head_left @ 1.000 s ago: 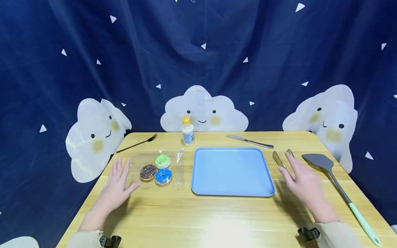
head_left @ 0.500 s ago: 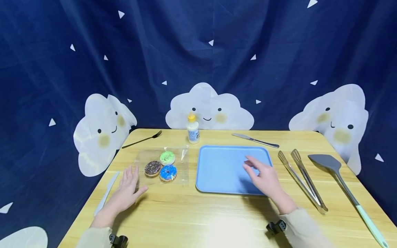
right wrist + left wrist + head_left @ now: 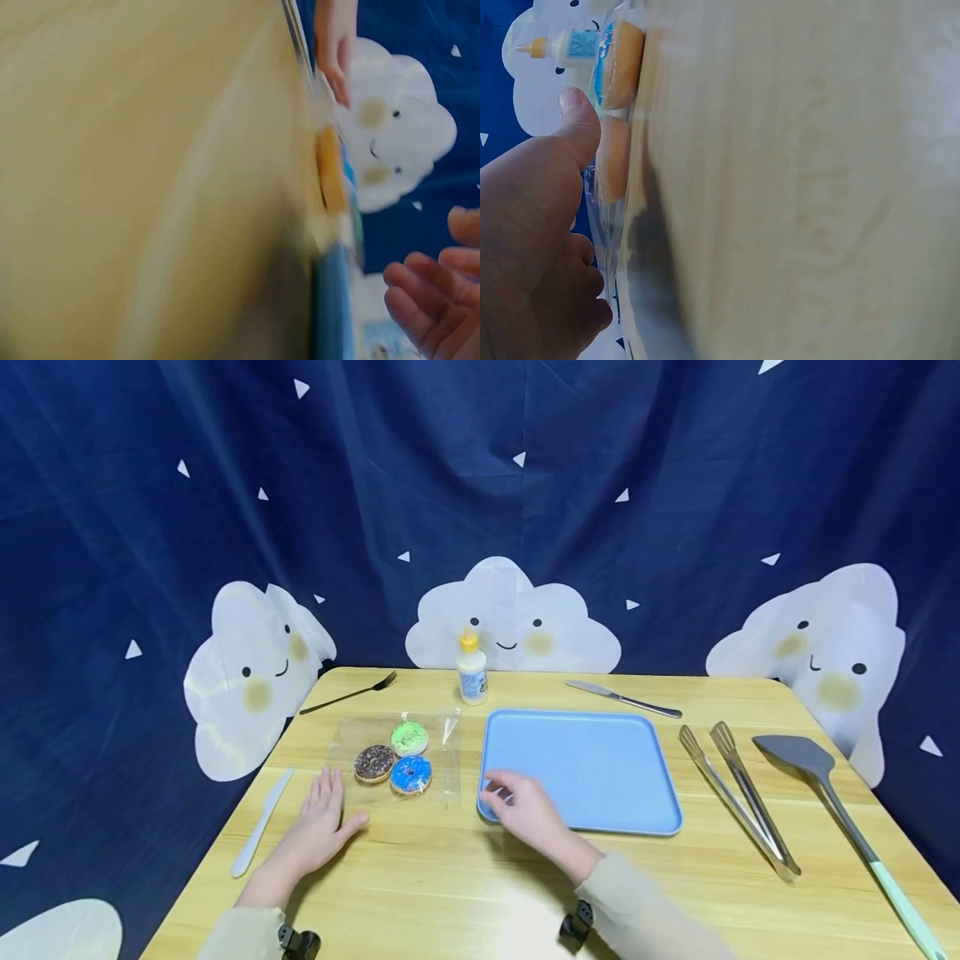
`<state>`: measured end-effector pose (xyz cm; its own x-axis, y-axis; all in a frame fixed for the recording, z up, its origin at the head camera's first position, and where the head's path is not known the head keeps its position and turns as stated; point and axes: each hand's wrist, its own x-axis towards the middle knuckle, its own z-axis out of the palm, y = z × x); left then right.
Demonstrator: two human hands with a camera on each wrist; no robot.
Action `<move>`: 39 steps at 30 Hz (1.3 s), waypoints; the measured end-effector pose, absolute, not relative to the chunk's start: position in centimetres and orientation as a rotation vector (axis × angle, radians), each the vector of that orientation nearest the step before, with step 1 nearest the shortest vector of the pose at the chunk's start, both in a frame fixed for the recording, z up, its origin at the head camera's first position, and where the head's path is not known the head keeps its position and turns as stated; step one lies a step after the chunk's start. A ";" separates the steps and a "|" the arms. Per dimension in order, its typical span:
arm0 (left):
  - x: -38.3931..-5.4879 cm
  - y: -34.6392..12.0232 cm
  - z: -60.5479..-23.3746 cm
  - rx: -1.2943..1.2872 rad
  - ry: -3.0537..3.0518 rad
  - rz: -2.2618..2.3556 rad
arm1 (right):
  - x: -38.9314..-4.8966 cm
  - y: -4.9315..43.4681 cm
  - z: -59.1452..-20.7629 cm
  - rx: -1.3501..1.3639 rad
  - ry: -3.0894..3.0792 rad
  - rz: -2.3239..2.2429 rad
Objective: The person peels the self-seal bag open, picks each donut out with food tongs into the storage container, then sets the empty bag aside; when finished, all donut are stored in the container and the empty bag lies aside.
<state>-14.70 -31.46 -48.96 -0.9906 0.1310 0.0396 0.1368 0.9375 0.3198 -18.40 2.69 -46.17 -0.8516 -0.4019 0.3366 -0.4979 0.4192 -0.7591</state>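
Three toy donuts lie in a clear plastic bag on the table: a chocolate donut, a green donut and a blue donut. At the bag's left edge is my left hand, fingers straight and thumb spread; whether it touches the bag I cannot tell. My right hand is over the front left corner of the blue tray, its fingers loosely bent and holding nothing. In the right wrist view those fingers appear apart from the bag.
A white bottle with a yellow cap stands behind the bag. A black fork and a table knife lie at the back. Left is a pale knife. Metal tongs and a long-handled turner lie right.
My right hand has moved left from beside the tongs, across the tray to its front left corner. The left hand stays by the bag. The head view has shifted slightly.
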 end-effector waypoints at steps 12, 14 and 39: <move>-14.8 -31.5 -49.9 -0.193 -3.100 -0.580 | -18.2 -3.4 -47.6 0.542 -2.720 1.231; -14.8 -31.5 -50.0 -0.189 -3.099 -0.598 | -18.3 -3.9 -47.8 0.526 -2.753 1.158; -14.8 -31.2 -49.9 -0.160 -3.123 -0.662 | -19.1 -4.7 -48.8 0.516 -2.682 1.133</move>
<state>-14.79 -31.24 -49.92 -0.9935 0.1092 -0.0330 0.0865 0.9093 0.4071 -19.08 -4.69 -48.79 -0.9226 -0.2438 0.2988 -0.3842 0.6484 -0.6572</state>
